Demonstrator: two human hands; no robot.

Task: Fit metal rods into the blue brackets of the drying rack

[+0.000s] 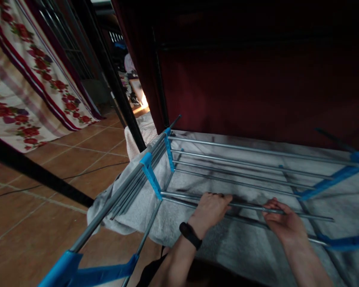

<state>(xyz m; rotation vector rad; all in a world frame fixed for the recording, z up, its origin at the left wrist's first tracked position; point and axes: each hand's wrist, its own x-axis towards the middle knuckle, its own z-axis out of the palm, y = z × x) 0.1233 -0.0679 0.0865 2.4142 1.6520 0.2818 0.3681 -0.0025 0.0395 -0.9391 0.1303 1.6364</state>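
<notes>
A grey metal tube (247,205) runs from a blue plastic bracket (152,177) toward the right, where its right end stands free. My left hand (212,209), with a black band on the wrist, is closed over the middle of this tube. Farther right, my right hand (283,221) pinches the same tube short of its free end. Just below lies another tube (248,222) of the rack, which reaches a blue bracket (348,242) at the lower right. Several parallel tubes (227,158) span the rack's far side between a left bracket (169,149) and a right one (332,183).
Several loose tubes (134,187) lie bundled at the left on a grey blanket (242,251). A dark red cloth (257,95) hangs behind the rack. Black poles (119,87) stand at the left over a tiled floor (77,159), with a floral cloth (38,71) beyond.
</notes>
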